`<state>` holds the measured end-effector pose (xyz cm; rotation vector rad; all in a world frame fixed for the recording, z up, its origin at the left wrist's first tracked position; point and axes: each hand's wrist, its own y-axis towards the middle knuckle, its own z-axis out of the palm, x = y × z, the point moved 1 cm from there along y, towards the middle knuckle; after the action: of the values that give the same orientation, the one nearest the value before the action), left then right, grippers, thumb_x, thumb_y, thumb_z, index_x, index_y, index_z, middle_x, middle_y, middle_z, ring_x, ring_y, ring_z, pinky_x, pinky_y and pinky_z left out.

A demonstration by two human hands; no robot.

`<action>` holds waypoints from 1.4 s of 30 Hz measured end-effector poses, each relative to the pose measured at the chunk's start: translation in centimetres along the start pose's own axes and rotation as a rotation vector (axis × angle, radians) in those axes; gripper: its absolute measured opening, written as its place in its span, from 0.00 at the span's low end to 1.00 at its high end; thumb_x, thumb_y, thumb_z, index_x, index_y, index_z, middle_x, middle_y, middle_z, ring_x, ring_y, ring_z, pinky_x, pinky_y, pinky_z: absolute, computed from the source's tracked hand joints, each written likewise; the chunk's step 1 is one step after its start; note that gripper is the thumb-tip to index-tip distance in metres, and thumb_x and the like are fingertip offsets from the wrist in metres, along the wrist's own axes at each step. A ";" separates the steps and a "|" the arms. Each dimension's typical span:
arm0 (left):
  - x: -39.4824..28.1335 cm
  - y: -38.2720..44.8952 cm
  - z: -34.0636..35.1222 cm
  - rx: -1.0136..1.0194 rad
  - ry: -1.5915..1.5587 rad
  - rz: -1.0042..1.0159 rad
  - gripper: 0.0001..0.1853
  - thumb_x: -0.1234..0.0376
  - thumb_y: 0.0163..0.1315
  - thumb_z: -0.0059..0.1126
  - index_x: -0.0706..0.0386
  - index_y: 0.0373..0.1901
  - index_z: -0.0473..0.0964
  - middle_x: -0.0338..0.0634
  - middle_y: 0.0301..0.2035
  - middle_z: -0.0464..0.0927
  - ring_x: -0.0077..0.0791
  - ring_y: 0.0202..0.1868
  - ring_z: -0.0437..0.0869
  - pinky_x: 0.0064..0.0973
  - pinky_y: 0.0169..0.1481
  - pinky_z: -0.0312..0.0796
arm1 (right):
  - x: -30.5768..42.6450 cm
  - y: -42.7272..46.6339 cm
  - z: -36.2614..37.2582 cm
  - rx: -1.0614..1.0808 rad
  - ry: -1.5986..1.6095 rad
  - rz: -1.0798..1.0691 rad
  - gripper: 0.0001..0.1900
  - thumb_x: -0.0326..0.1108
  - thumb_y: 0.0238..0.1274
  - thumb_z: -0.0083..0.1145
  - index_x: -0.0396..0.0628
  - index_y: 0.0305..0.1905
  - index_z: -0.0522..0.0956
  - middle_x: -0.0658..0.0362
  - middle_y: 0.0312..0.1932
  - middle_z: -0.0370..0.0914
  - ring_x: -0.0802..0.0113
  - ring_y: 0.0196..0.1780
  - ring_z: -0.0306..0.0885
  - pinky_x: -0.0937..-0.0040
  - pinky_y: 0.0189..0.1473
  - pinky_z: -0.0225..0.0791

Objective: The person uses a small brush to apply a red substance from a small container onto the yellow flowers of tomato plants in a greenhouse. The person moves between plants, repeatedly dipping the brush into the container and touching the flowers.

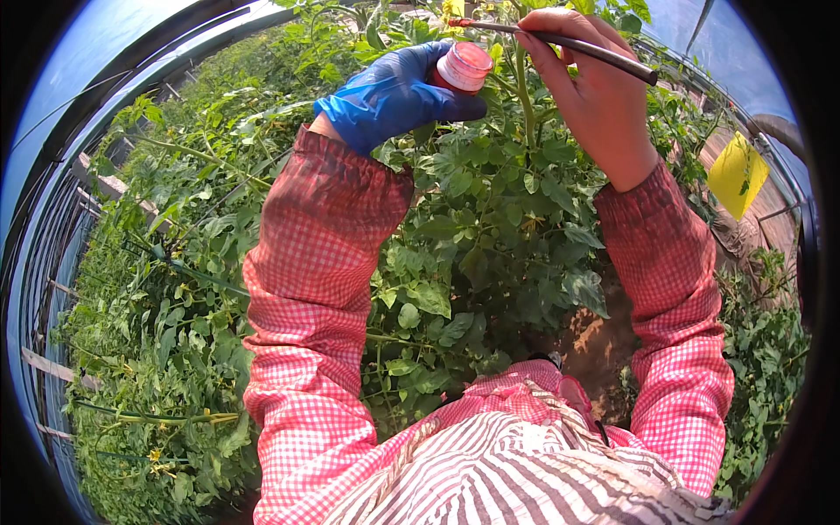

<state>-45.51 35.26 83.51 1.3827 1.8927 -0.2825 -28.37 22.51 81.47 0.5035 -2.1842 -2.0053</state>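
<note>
My left hand (407, 92), in a blue disposable glove, is closed around a small open bottle (464, 67) with red contents and a red-stained whitish neck. My bare right hand (587, 92) holds a slim dark-handled paintbrush (577, 46) between thumb and fingers, its red-coated tip pointing left. That tip lies above the bottle's mouth in the picture, beside yellow tomato flowers (453, 13); whether it touches them I cannot tell. A thick green tomato stem (525, 92) rises between my hands, with leafy growth below. Both my forearms are in red-and-white checked sleeves.
Dense tomato plants (164, 315) fill the left side. A yellow sticky card (738, 176) hangs at the right. Brown soil (597, 341) shows between the plants and my right sleeve. A green line (210, 279) crosses the foliage at left. Curved greenhouse framing and plastic film surround the plants.
</note>
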 end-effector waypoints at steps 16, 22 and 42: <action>0.9 0.5 0.3 -0.002 0.004 0.002 0.24 0.68 0.54 0.72 0.60 0.53 0.76 0.37 0.43 0.82 0.20 0.45 0.80 0.22 0.51 0.73 | -0.6 -0.6 0.9 -0.010 -0.014 0.080 0.04 0.28 0.51 0.67 0.46 0.32 0.81 0.58 0.22 0.79 0.62 0.24 0.73 0.65 0.28 0.67; 0.9 0.5 0.2 0.021 -0.059 0.035 0.26 0.64 0.54 0.73 0.60 0.54 0.75 0.39 0.42 0.82 0.23 0.44 0.81 0.25 0.52 0.74 | -1.1 -0.9 1.3 -0.050 -0.040 0.022 0.05 0.29 0.52 0.67 0.46 0.33 0.80 0.58 0.23 0.80 0.62 0.24 0.74 0.65 0.29 0.68; 1.1 0.6 0.1 0.018 -0.007 0.030 0.23 0.66 0.55 0.72 0.59 0.52 0.77 0.37 0.42 0.83 0.21 0.43 0.81 0.22 0.49 0.74 | -1.3 -0.8 1.2 0.038 -0.056 -0.023 0.06 0.32 0.58 0.65 0.49 0.40 0.82 0.62 0.30 0.82 0.67 0.32 0.80 0.71 0.36 0.71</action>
<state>-45.10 36.21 82.88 1.4183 1.8666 -0.2897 -27.39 23.99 80.72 0.4844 -2.2635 -2.0164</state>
